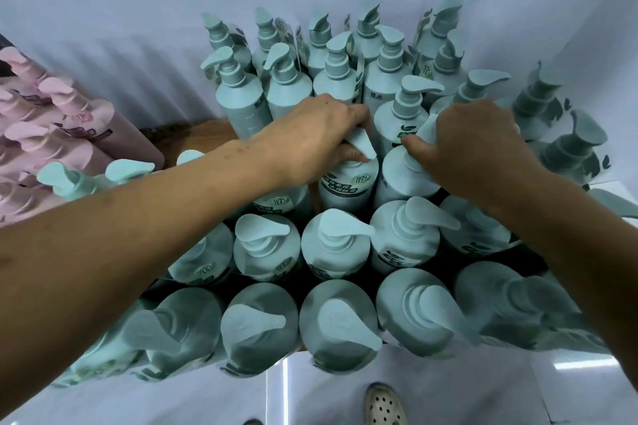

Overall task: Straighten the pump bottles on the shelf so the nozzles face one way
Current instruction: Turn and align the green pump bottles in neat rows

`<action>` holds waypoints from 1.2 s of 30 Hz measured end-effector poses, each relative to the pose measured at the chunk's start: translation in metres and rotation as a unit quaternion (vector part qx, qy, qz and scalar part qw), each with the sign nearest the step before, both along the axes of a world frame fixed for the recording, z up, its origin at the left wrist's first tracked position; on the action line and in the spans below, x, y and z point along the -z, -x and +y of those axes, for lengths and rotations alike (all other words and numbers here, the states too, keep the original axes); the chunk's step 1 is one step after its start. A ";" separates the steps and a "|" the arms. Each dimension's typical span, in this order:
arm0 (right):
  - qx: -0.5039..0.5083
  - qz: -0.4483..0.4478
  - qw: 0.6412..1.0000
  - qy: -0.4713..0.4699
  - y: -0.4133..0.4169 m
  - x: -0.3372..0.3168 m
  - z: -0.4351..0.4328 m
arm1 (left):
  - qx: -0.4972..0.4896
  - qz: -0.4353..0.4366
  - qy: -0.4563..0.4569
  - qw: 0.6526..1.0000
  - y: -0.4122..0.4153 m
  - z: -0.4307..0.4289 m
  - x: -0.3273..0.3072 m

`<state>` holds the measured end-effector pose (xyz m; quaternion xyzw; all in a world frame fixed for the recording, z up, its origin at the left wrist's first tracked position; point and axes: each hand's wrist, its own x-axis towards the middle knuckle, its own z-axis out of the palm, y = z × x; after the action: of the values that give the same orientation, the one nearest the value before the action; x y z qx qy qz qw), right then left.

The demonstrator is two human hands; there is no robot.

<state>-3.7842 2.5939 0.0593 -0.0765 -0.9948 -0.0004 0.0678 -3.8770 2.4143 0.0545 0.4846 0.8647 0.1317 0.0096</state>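
Front row: pale teal plastic pump bottles are seen from above, packed in rows on the brown wooden shelf. Bodies are round and matt, pump heads flat and teardrop-shaped, and nozzles are turned mostly rightward.
Back rows: nozzles are pointed several ways, some left, some right. Ringed collars are seen under the heads.
Left hand: fingers are curled round the pump head of a mid-row teal bottle with a printed label. The nozzle tip is left showing below the fingers.
Right hand: closed round the pump head of the neighbouring teal bottle, just to the right.
Left side: pink plastic pump bottles of the same shape are grouped apart.
Backdrop: white wall, smooth.
Floor: perforated white shoe is seen below the shelf edge.
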 end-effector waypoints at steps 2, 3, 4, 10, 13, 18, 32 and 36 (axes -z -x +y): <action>0.002 -0.004 1.000 0.000 0.000 0.000 0.000 | 0.006 -0.010 0.018 1.000 -0.004 -0.006 0.004; 0.002 -0.005 1.000 0.002 0.000 0.000 0.000 | 0.007 -0.014 0.017 1.000 -0.006 -0.009 0.005; 0.003 -0.006 1.000 0.004 0.000 -0.001 -0.001 | 0.007 -0.014 0.014 1.000 -0.007 -0.011 0.006; 0.008 0.005 1.000 0.019 -0.001 0.001 -0.002 | 0.001 -0.012 0.005 1.000 -0.012 -0.018 0.007; 0.008 0.006 1.000 0.014 -0.001 0.001 -0.002 | -0.005 -0.020 0.012 1.000 -0.011 -0.020 0.006; 0.009 -0.001 1.000 0.018 -0.001 0.001 -0.002 | -0.020 -0.014 0.017 1.000 -0.012 -0.022 0.006; -0.191 -0.195 0.962 0.025 0.013 -0.033 0.007 | -0.062 -0.059 0.035 0.996 -0.017 -0.016 0.007; -0.182 -0.170 0.963 0.102 0.007 -0.032 0.011 | -0.059 -0.048 0.022 0.997 -0.018 -0.018 0.009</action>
<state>-3.7910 2.6052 0.0915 0.1008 -0.9835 0.1004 -0.1114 -3.8589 2.3962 0.0459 0.4259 0.8929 0.1358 0.0542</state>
